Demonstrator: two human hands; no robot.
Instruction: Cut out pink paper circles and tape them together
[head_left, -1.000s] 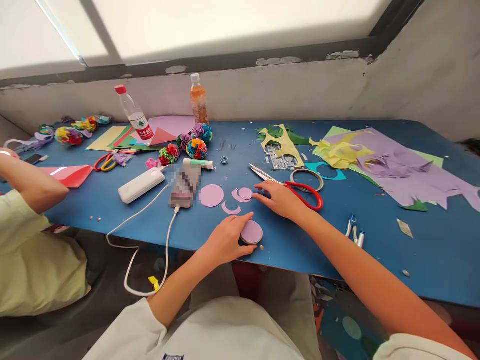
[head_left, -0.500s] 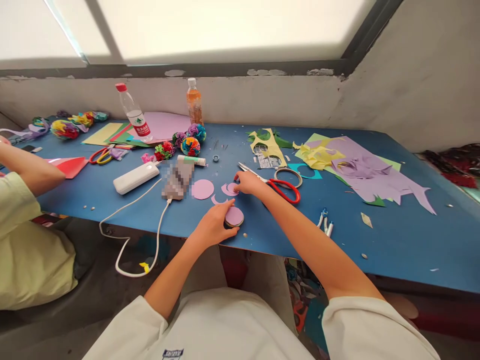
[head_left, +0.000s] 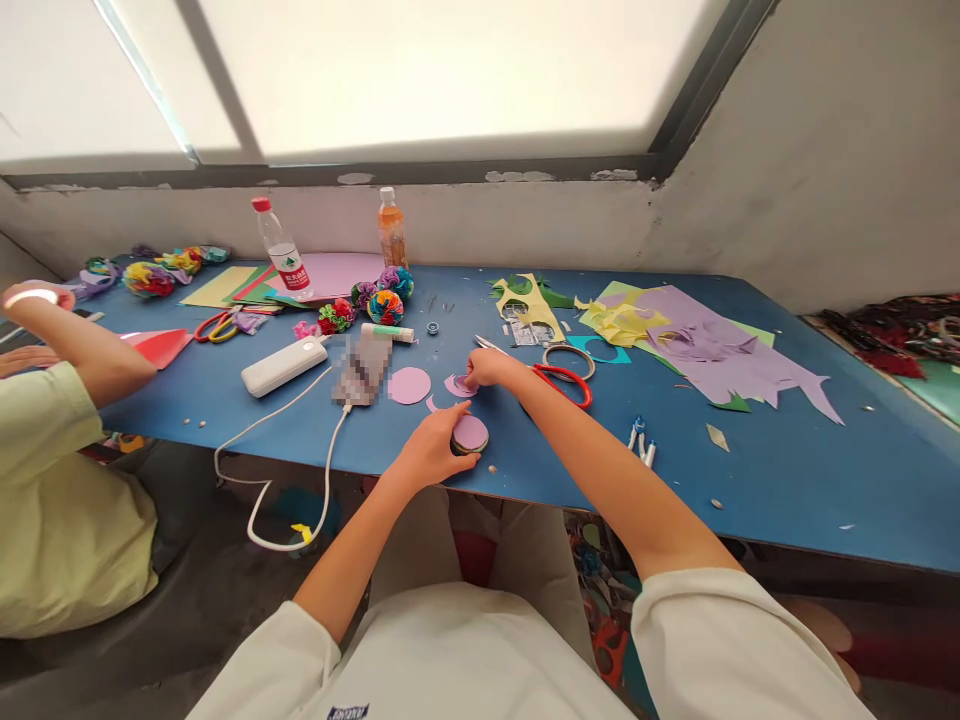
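Note:
Near the table's front edge, my left hand (head_left: 429, 448) curls its thumb and fingers around a stack of round paper discs (head_left: 471, 433), pink on top. My right hand (head_left: 491, 369) is just beyond it, fingertips pinched down on a small pink paper piece (head_left: 461, 384); the fingers partly hide it. A curved pink paper sliver (head_left: 432, 403) lies between the hands. To their left, a larger pink paper circle (head_left: 409, 385) rests flat. Red-handled scissors (head_left: 576, 388) lie right of my right hand, partly under its forearm, beside a roll of tape (head_left: 568, 362).
A phone (head_left: 363, 368), a white power bank (head_left: 283, 366) with a cable and a glue stick (head_left: 387, 332) lie left. Two bottles (head_left: 286, 255) stand behind. Cut paper sheets (head_left: 705, 350) and a compass (head_left: 642, 440) lie right. A co-worker's arm (head_left: 97, 350) reaches in at far left.
The camera view has shifted slightly. My right hand's fingers have drawn closer together over the small pink paper piece. My left hand keeps its hold on the disc stack.

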